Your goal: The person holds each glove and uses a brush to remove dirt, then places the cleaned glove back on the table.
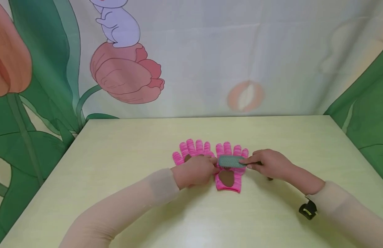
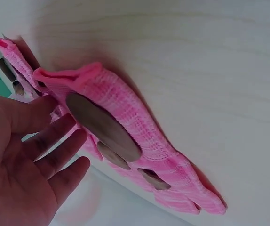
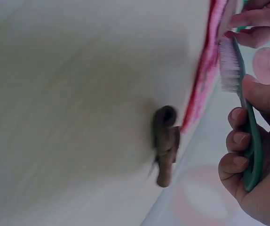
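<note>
Two pink knit gloves lie side by side on the table, brown pads showing: the left glove and the right glove. My right hand grips the handle of a green brush, fingers curled round it. The brush head is over the right glove; in the right wrist view its pale bristles face the glove. My left hand partly covers the left glove, its thumb and a finger resting at the right glove's left edge. In the left wrist view, its other fingers are loosely extended.
A small brown object with a round hollow end lies on the table near the right hand; blur hides its kind. A black clip-like piece hangs at the right sleeve. A printed curtain stands behind the table.
</note>
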`<action>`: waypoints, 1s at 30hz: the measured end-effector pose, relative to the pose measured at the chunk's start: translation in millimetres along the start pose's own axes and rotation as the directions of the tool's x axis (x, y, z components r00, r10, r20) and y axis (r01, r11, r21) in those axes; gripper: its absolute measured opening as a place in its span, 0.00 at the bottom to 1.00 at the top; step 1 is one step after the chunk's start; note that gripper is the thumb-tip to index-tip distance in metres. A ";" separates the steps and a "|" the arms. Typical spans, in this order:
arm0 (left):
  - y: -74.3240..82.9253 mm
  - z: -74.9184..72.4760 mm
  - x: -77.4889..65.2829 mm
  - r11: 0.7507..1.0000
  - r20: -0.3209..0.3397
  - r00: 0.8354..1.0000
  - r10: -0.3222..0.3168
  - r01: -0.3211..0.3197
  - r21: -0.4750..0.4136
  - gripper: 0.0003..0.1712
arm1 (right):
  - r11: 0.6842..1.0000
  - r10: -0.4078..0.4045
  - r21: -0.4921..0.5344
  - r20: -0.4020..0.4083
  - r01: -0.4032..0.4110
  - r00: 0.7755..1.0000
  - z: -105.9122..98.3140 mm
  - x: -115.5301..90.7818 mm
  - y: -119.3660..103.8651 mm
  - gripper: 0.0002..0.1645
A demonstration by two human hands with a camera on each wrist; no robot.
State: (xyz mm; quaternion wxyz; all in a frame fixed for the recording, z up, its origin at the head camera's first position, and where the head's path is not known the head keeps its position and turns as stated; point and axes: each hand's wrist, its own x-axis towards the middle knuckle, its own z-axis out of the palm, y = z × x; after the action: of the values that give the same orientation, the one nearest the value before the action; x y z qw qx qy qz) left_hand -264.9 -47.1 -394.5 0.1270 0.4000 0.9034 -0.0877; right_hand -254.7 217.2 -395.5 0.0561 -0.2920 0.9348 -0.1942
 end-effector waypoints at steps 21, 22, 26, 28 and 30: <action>-2.9 4.4 -3.2 1.000 -0.028 0.999 0.019 -0.019 -0.019 0.22 | 0.998 0.015 -0.067 0.006 -0.015 1.000 -12.0 -25.6 16.9 0.20; -3.0 4.0 -3.0 0.999 -0.022 1.000 0.014 -0.015 -0.039 0.22 | 0.998 0.015 -0.066 0.005 -0.015 1.000 -13.1 -25.5 16.5 0.20; -2.9 2.4 -0.9 0.999 0.017 1.000 0.007 -0.006 -0.051 0.24 | 0.999 0.039 -0.011 -0.006 -0.039 0.999 -14.8 -21.4 11.0 0.21; -3.1 1.7 0.3 1.000 0.038 0.999 0.006 -0.005 -0.026 0.26 | 0.998 0.045 0.039 -0.020 -0.044 0.999 -12.0 -17.5 8.3 0.20; -3.1 1.2 1.2 1.000 0.050 0.999 0.017 -0.018 0.018 0.28 | 0.995 0.044 0.091 -0.029 -0.041 0.999 -7.1 -13.5 6.7 0.20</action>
State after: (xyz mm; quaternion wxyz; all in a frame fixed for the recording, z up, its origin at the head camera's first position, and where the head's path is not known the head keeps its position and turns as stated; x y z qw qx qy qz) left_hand -267.9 -48.6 -395.8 0.1465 0.4067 0.8956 -0.1049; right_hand -248.6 232.2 -391.8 0.0588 -0.2663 0.9318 -0.2394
